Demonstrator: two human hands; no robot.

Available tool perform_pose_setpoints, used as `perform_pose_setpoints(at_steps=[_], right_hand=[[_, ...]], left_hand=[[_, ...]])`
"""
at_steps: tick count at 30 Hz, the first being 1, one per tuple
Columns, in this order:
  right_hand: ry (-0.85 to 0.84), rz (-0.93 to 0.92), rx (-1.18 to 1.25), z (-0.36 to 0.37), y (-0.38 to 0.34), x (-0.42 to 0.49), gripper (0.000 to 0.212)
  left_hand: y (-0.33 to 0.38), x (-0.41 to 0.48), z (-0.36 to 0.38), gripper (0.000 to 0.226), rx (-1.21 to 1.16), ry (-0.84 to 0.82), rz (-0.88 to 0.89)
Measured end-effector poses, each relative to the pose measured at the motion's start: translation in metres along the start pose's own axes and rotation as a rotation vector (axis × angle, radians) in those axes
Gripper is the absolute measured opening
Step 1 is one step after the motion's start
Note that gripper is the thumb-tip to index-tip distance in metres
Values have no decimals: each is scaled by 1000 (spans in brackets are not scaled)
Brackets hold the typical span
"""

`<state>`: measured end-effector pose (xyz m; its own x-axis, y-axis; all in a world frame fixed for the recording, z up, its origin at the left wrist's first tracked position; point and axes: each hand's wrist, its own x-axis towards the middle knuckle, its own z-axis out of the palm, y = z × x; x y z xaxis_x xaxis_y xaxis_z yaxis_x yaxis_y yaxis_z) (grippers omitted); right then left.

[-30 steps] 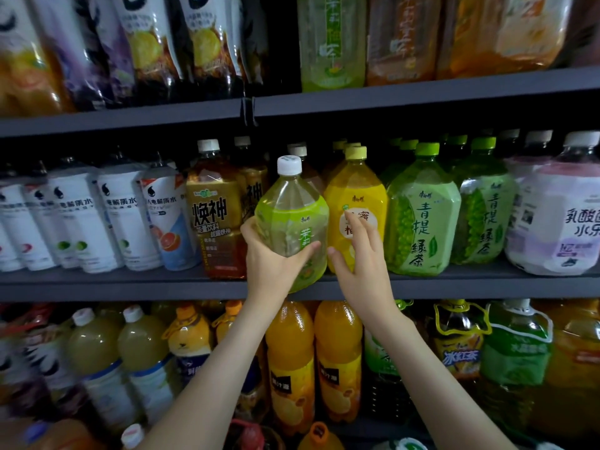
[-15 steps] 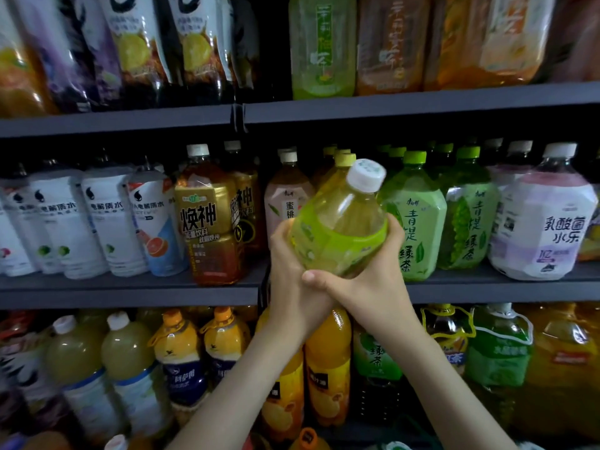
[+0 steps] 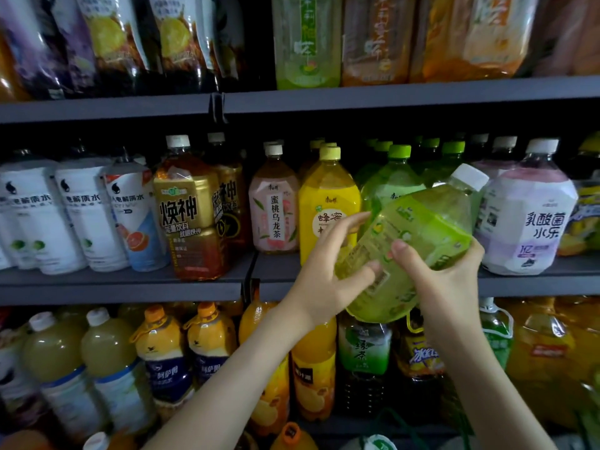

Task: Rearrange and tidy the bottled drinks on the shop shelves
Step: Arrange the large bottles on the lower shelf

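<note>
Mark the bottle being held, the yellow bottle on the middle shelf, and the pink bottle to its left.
held bottle [image 3: 422, 228]: head view, on its green label, mid-body.
yellow bottle [image 3: 326, 193]: head view, on its body above the round emblem.
pink bottle [image 3: 274, 219]: head view, on the label's white strip.

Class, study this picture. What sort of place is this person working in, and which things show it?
Most likely a shop's drinks aisle. Tiered grey shelves are packed with rows of labelled bottles, like the white bottles and the yellow bottle; the right hand holds a green bottle.
</note>
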<state>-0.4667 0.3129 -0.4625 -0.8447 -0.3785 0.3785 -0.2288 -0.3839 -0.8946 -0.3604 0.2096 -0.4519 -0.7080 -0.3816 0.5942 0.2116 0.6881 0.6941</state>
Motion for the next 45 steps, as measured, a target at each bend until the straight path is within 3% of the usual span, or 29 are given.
perform_pose_setpoints(at_steps=[5,9,13,20,26,29,32,35,42,45], right_hand=[[12,16,2,-15,-10,10,89],[50,-8,-10,-36,-18,15,101],[142,-3,-98,-75,-13,17,92],[258,15,-150,-129,-8,19,96],[254,35,-191,-151,-5,34,109],[280,35,-213,-167,-6,37,107],[297,41,-223,-188,-8,42,91],[323,42,-262,-207,-12,50,91],[298,24,-283,-236,-25,73,84],[304,48,-303,-245,-22,76,87]], left_hand=[[-11,6,7,35,172,215,-16],[-13,15,23,33,309,247,14],[-13,23,52,40,422,273,29],[-7,37,87,43,581,294,90],[4,53,118,39,527,229,134],[12,67,146,46,404,135,80],[17,87,176,62,217,80,-86],[22,105,199,74,129,51,-209],[26,132,239,102,230,212,-302],[36,141,247,103,364,303,-218]])
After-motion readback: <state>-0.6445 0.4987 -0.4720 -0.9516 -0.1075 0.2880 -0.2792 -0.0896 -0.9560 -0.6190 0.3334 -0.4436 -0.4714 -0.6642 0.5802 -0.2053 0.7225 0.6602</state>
